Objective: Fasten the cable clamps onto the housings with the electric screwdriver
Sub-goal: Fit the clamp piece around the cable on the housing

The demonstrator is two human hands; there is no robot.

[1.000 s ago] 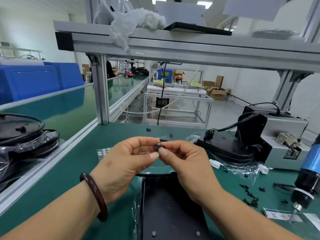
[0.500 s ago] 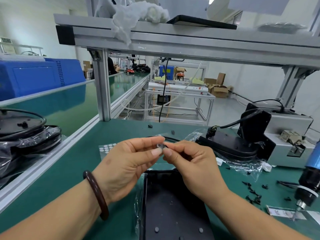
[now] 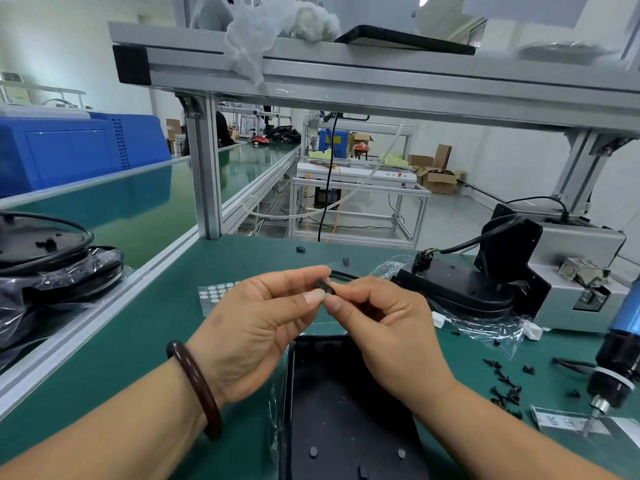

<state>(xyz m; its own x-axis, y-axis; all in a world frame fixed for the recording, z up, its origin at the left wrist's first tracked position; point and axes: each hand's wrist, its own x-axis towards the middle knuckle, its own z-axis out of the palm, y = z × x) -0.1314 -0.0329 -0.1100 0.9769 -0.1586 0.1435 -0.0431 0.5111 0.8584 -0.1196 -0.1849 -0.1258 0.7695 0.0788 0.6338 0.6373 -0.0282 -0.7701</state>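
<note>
A small black cable clamp (image 3: 325, 287) is pinched between thumb and forefinger of the left hand (image 3: 252, 327), and from the other side by the fingertips of the right hand (image 3: 384, 327). The remaining fingers of both hands are curled. The clamp is held in the air above the far edge of a black housing (image 3: 343, 410), which is laid on the green table (image 3: 138, 341) directly under the hands. A dark bracelet (image 3: 195, 382) is worn on the left wrist. Behind the left hand a sheet of round pads (image 3: 216, 294) is seen. Behind the right hand a second housing (image 3: 460, 289) with its cable is placed, next to a grey machine (image 3: 585, 240). At the right edge the electric screwdriver (image 3: 620, 358) is seen upright, apart from both hands, and small black parts (image 3: 505, 389) are scattered beside it.
</note>
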